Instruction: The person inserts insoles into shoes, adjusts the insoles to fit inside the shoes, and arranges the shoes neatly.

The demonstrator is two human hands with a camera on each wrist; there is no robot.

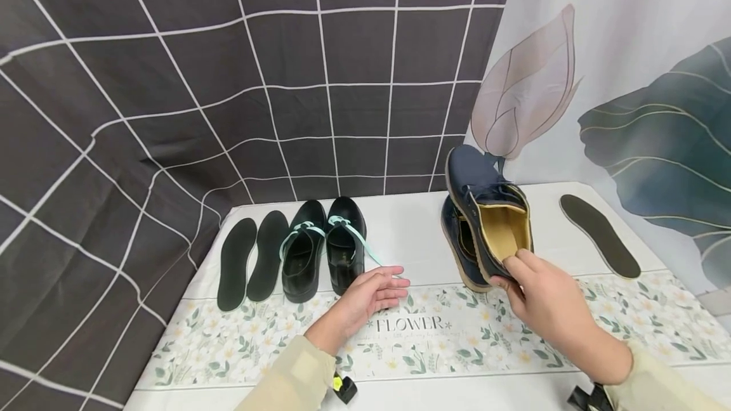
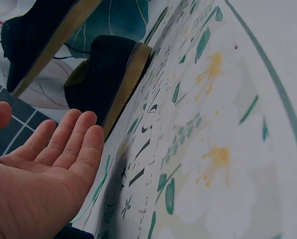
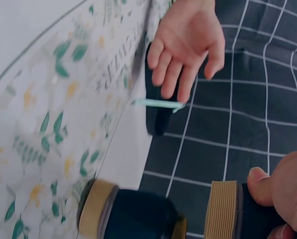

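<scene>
- The dark cloth [image 1: 356, 49] hangs behind everything, probably to give a plain backdrop for what lies before it
- The tabletop [image 1: 411, 227] bears the shoes and insoles in two groups, black to the left and navy to the right, which seems meant to keep the pairs apart
- The held shoe [image 1: 474, 173], navy with a tan lining, is off the tabletop above its mate, tilted with the toe seemingly higher, so its inside faces the person
- The standing shoe [image 1: 460, 251] sits upright beneath it, heel toward the person, partly hidden
- The black shoes [image 1: 304, 271] stand side by side, heels nearest, likely so their openings are easy to reach
- The paired insoles [image 1: 237, 265] lie flat beside them; the lone insole [image 1: 601, 234] lies well apart, right of the navy pair
- The right hand [image 1: 551, 303] pinches the held shoe's heel rim, thumb outside, presumably because that edge is closest and thin enough to grip
- The left hand [image 1: 362, 297] holds nothing, fingers extended, palm toward the navy shoes
- A mint lace [image 3: 158, 103] trails near its fingertips; whether they touch I cannot tell
</scene>
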